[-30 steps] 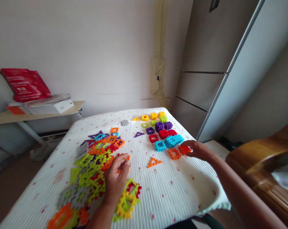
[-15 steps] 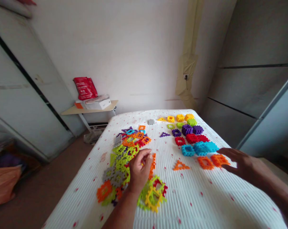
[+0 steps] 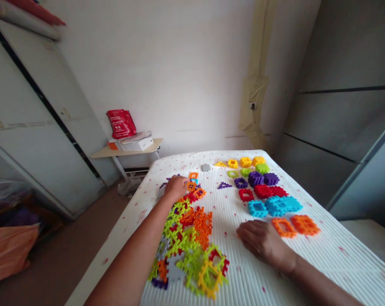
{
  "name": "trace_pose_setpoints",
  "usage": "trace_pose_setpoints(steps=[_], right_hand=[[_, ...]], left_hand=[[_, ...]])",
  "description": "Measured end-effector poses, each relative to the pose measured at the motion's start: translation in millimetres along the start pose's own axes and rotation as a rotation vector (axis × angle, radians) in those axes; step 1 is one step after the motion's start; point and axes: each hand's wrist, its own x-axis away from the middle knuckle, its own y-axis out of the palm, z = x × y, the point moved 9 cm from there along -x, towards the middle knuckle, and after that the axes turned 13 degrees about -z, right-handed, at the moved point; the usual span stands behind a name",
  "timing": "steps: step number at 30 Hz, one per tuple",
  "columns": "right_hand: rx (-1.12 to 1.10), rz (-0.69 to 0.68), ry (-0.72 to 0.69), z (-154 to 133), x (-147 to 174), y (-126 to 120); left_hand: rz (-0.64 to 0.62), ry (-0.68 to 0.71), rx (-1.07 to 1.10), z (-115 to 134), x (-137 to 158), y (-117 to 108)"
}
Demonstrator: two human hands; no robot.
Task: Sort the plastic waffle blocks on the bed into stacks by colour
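Observation:
My left hand (image 3: 177,187) reaches to the far part of a mixed pile of toothed plastic building tiles, its fingers curled down among purple and orange pieces. What it pinches, if anything, is hidden. My right hand (image 3: 264,243) rests low over the quilted cover, fingers pressed together and pointing left; whatever lies beneath them is out of sight. Just beyond it are an orange square frame tile (image 3: 284,228) and an orange tile stack (image 3: 305,225). Orange tiles (image 3: 200,223), lime green tiles (image 3: 190,263) and a yellow frame tile (image 3: 209,278) lie in the pile's nearer part.
On the right are rows by colour: blue stack (image 3: 283,205), red stack (image 3: 268,191), purple stack (image 3: 256,179), green stack (image 3: 262,168), yellow stack (image 3: 245,162). A purple triangle (image 3: 224,185) and a grey tile (image 3: 206,168) lie apart. A side table (image 3: 128,151) holds a red bag (image 3: 121,123).
My left hand has moved from the pile's middle to its far end. My right hand has come left from the orange stack to where the orange triangle lay, which is now hidden. The view has shifted slightly.

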Motion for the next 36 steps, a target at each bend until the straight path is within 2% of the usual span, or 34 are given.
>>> trace_pose_setpoints(steps=[3, 8, 11, 15, 20, 26, 28, 30, 36], right_hand=[[0.011, -0.033, -0.062, -13, -8, 10], [-0.027, -0.033, -0.082, -14, -5, 17], [-0.036, -0.033, -0.068, -12, -4, 18], [-0.045, -0.024, -0.063, -12, -5, 17], [-0.083, -0.005, -0.038, -7, -4, 15], [-0.099, -0.024, -0.024, -3, -1, 24], [-0.090, -0.022, -0.027, -3, -1, 25], [-0.081, -0.015, -0.030, -3, 0, 25], [-0.075, 0.007, -0.030, -4, -1, 23]], left_hand=[[-0.111, 0.032, -0.118, 5, -19, 24], [-0.229, 0.026, -0.235, 2, -33, 52], [-0.237, 0.029, -0.245, 1, -35, 57], [-0.183, 0.028, -0.165, 2, -36, 49], [-0.065, 0.046, 0.127, 11, -25, 23], [-0.028, 0.145, 0.604, 34, 39, 13], [-0.018, 0.147, 0.972, 35, 61, 17], [0.015, 0.129, 1.168, 35, 79, 24], [0.124, 0.083, 1.284, 35, 110, 51]])
